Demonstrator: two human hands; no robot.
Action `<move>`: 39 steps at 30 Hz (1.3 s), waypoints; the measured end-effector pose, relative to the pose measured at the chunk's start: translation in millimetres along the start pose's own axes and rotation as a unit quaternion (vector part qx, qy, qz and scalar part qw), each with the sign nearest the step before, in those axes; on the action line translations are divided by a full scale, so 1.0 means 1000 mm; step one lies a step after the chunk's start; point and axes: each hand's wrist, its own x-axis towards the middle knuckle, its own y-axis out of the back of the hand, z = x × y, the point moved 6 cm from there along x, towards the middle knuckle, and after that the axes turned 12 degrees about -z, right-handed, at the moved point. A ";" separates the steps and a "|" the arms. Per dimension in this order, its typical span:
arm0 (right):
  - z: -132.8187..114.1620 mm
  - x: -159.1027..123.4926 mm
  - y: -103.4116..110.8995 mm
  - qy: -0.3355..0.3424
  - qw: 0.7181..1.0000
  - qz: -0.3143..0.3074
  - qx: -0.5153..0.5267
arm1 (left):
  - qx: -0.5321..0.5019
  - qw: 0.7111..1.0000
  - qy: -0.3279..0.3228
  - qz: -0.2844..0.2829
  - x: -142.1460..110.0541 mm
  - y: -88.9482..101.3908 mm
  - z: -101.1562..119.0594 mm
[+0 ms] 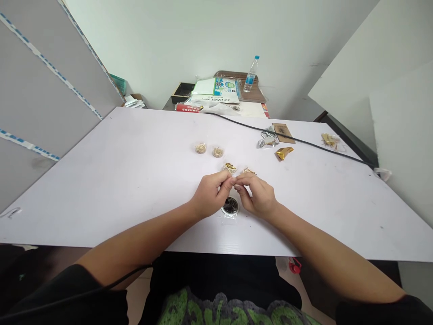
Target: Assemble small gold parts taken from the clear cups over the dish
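Note:
Both hands meet over the white table, fingertips nearly touching. My left hand is closed, thumb pressed against the index finger. My right hand pinches too, close beside it. Whatever small piece sits between the fingertips is too tiny to make out. Just below lies a round dark container with a white rim, partly behind my left hand. Right beyond the fingers are a pile of small gold pieces and a pile of pale gold slender pieces. Two small clear tubs of similar pieces stand farther back.
A black cable crosses the table's back right, near crumpled silver foil, a brown card and a gold wrapper. A bag of gold pieces lies farther right. Behind the table, a water bottle stands on a brown tray.

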 end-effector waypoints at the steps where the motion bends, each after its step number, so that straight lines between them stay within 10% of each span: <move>1: 0.001 0.001 0.002 -0.003 1.000 0.001 0.001 | 0.006 1.000 -0.007 0.008 0.000 0.002 0.000; 8: 0.033 0.009 0.030 -0.085 0.995 0.026 -0.053 | 0.028 0.997 0.025 0.073 -0.001 0.026 -0.016; 19: 0.082 0.042 -0.008 -0.164 0.957 -0.239 -0.026 | 0.015 0.989 0.079 0.125 0.001 0.049 -0.044; 26: 0.087 0.066 -0.027 -0.218 0.857 -0.461 -0.074 | -0.001 0.987 0.093 0.129 0.001 0.052 -0.048; 39: 0.078 0.073 -0.044 -0.243 0.743 -0.610 -0.133 | 0.004 0.990 0.091 0.110 0.002 0.050 -0.049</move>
